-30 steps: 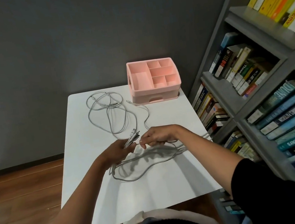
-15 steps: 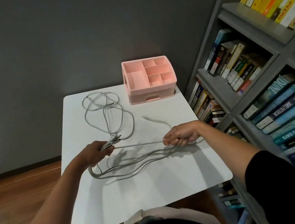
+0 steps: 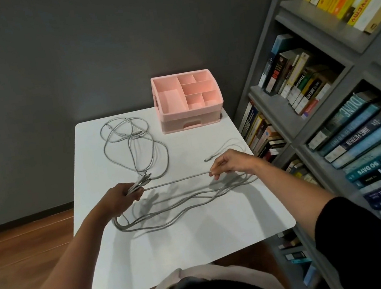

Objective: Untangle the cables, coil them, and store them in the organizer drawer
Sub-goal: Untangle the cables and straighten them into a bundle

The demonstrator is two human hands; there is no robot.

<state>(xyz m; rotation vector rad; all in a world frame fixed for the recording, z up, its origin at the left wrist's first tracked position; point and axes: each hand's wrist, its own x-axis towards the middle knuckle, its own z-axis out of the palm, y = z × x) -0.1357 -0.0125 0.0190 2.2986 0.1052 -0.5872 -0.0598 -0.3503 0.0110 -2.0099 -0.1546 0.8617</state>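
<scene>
left hand grips bundled plug ends | right hand pinches one taut strand | cables likely light, limp, snag-prone; best taken near the plug ends

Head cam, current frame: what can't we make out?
Head view only:
- Number of grey cables: the loops overlap.
- Connector types: plugs bunched in the left hand, too small.
- Pink organizer's drawer: shut, contents hidden.
- Right hand pinches a taut strand; which cable it belongs to is lost in the tangle.
</scene>
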